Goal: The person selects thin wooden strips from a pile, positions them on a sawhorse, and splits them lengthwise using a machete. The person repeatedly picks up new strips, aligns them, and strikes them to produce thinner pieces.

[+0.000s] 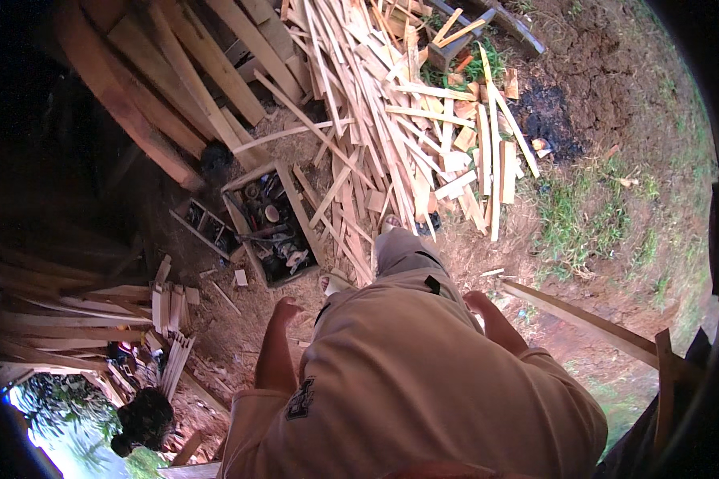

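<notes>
My left hand hangs beside my body with its fingers loosely bent and slightly apart; I see nothing in it. Nearest to it is a wooden box of tools and dark odds and ends on the ground. On the other side, my right hand hangs at my hip, its fingers mostly hidden, so whether it holds anything does not show. A long wooden beam slants away beyond that hand. Ahead of my sandalled feet lies a large heap of thin wood strips.
Wide planks lean at the upper left. A small divided tray sits next to the box. More timber is stacked at the left. Short offcuts lie at the heap's right, near a blackened patch and grass.
</notes>
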The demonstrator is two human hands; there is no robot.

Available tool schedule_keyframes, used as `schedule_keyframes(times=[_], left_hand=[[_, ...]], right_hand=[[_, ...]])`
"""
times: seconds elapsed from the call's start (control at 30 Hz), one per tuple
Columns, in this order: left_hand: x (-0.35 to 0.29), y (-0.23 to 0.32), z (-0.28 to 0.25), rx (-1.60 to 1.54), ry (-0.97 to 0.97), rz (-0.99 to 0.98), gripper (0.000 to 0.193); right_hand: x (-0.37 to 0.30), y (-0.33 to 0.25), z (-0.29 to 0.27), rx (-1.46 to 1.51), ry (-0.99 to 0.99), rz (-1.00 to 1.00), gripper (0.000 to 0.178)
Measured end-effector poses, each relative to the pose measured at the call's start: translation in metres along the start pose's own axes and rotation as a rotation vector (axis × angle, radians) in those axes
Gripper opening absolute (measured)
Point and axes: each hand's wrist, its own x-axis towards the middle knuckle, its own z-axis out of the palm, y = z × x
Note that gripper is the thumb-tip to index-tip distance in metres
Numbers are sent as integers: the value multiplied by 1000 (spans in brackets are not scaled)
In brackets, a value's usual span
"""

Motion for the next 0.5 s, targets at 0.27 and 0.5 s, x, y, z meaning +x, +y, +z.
schedule_keyframes(times=[0.27,0.5], left_hand=[[10,101,20,-538,-215,-18,44],[-97,379,29,-259,-648,228,55]], right_hand=[[81,-52,-73,-747,-75,-454,32],[-32,-255,-121,-345,-21,-678,50]])
